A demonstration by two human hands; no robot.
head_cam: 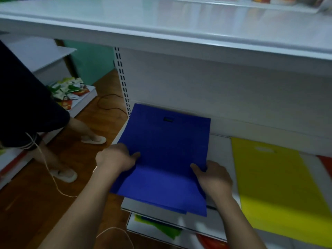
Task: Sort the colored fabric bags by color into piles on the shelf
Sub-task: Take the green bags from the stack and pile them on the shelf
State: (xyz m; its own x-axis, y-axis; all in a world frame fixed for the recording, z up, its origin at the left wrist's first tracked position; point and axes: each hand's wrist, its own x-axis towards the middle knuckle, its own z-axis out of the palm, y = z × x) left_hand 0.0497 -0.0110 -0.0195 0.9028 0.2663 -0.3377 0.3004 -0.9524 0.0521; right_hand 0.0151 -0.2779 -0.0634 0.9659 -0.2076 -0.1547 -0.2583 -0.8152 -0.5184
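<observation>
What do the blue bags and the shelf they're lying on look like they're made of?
Blue bags: probably thin non-woven fabric with a matte finish; they lie flat, show no shine, and have a die-cut handle slot. Shelf: likely painted or coated sheet metal, white and smooth; the shelf above reflects light glossily, and the slotted upright suggests steel shop racking.

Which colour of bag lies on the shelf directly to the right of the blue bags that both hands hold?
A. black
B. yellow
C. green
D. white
B: the yellow bag lies flat on the shelf just right of the blue bags, which the left hand and right hand grip at their near sides.
</observation>
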